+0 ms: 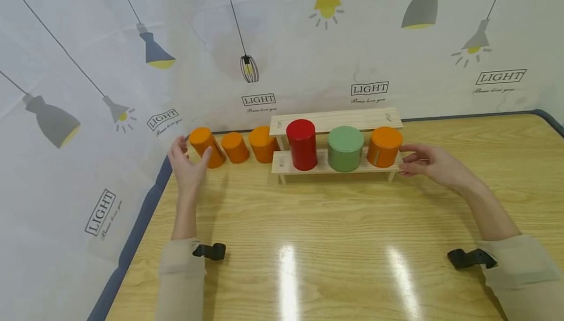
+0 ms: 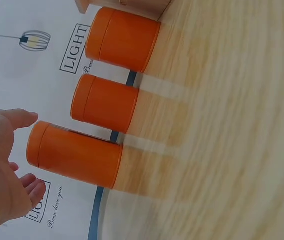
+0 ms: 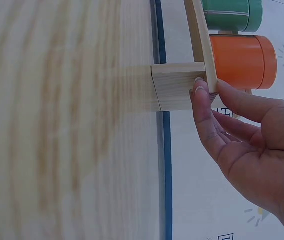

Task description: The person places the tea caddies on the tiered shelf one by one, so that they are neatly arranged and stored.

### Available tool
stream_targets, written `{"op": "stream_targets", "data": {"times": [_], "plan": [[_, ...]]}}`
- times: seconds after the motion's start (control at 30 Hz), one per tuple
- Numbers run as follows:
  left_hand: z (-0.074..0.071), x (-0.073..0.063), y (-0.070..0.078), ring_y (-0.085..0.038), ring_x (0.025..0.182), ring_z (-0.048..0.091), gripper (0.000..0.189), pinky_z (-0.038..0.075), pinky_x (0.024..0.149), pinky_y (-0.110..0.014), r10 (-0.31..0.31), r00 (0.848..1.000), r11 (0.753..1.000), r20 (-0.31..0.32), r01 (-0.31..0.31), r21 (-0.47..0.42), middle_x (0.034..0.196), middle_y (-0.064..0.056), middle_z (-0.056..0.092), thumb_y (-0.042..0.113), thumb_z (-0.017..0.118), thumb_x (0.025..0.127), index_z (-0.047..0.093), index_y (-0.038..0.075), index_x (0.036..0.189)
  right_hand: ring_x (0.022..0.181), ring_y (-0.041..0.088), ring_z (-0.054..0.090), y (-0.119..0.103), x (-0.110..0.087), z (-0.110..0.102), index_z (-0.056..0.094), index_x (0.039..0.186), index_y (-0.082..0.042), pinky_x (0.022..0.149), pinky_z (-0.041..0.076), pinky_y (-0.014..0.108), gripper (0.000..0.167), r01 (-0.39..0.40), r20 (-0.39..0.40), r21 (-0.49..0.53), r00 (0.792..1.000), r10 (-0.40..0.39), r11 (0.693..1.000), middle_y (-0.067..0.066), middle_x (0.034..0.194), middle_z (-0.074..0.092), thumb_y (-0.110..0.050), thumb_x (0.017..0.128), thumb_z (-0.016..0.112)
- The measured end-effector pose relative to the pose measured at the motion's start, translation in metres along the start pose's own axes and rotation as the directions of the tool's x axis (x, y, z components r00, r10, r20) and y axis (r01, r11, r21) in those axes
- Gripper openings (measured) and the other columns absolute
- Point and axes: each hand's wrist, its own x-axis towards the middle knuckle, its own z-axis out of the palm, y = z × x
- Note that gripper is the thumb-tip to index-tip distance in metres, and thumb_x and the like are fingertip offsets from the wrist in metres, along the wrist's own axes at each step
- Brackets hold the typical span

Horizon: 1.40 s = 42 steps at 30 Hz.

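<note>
My left hand (image 1: 187, 167) is spread beside a tall orange canister (image 1: 209, 149) at the left end of a row. Thumb and fingers stand either side of its lid in the left wrist view, without closing on it. At the other side, my right hand (image 1: 434, 164) pinches the right end of a two-tier wooden shelf (image 1: 323, 162), thumb on top and fingertips underneath. The lower tier bears a red canister (image 1: 302, 147), a green canister (image 1: 345, 149) and an orange canister (image 3: 239, 61), the last closest to the right hand.
A small orange canister (image 1: 235, 148) and a wider orange one (image 1: 263, 146) stand between the tall canister and the shelf. Behind runs a wall covering (image 1: 304, 66) printed with lamps. Dark edging (image 1: 150, 208) borders the wooden table (image 1: 335, 233).
</note>
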Motion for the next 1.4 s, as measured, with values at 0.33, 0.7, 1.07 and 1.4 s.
{"op": "stream_targets", "data": {"times": [0.33,0.7,1.07,1.4], "plan": [[0.012,0.012,-0.007,-0.034,0.140,0.038,0.086,0.029,0.118,-0.045,-0.052,0.994,0.997,0.101,0.057,-0.052,0.155,-0.022,0.036,0.019,0.072,0.094,0.018,0.001,0.158,0.103,0.022,0.068,0.001,0.000,-0.001,0.029,0.152,0.008,0.092,0.056,0.039,0.058,0.000,0.009,0.037,1.000,-0.001,0.999,0.033,0.132,0.051,-0.011,0.105,0.055],[0.021,0.013,-0.009,-0.036,0.131,0.045,0.068,0.037,0.111,-0.046,-0.078,0.994,0.995,0.070,0.082,-0.062,0.143,-0.024,0.044,0.016,0.073,0.094,0.037,-0.004,0.148,0.103,0.027,0.069,0.002,0.001,0.000,0.031,0.152,0.008,0.093,0.056,0.040,0.059,0.003,0.004,0.040,1.000,-0.003,0.999,0.033,0.132,0.050,-0.012,0.104,0.058],[0.025,0.006,-0.006,-0.027,0.123,0.052,0.066,0.043,0.104,-0.035,-0.132,0.991,0.974,-0.011,0.128,-0.185,0.138,-0.017,0.049,0.014,0.078,0.090,0.041,0.002,0.143,0.103,0.028,0.069,0.001,0.001,0.000,0.031,0.151,0.009,0.093,0.055,0.042,0.058,0.004,0.002,0.026,1.000,-0.004,1.000,0.034,0.133,0.050,-0.012,0.104,0.057],[0.018,0.003,0.017,-0.019,0.114,0.057,0.061,0.044,0.101,-0.028,0.017,0.977,0.970,-0.211,-0.067,-0.235,0.129,-0.012,0.059,0.010,0.081,0.085,0.049,0.001,0.137,0.102,0.027,0.069,0.002,0.000,-0.001,0.031,0.151,0.009,0.092,0.056,0.040,0.056,0.010,-0.003,0.026,1.000,-0.010,1.000,0.034,0.132,0.050,-0.009,0.104,0.056]]}}
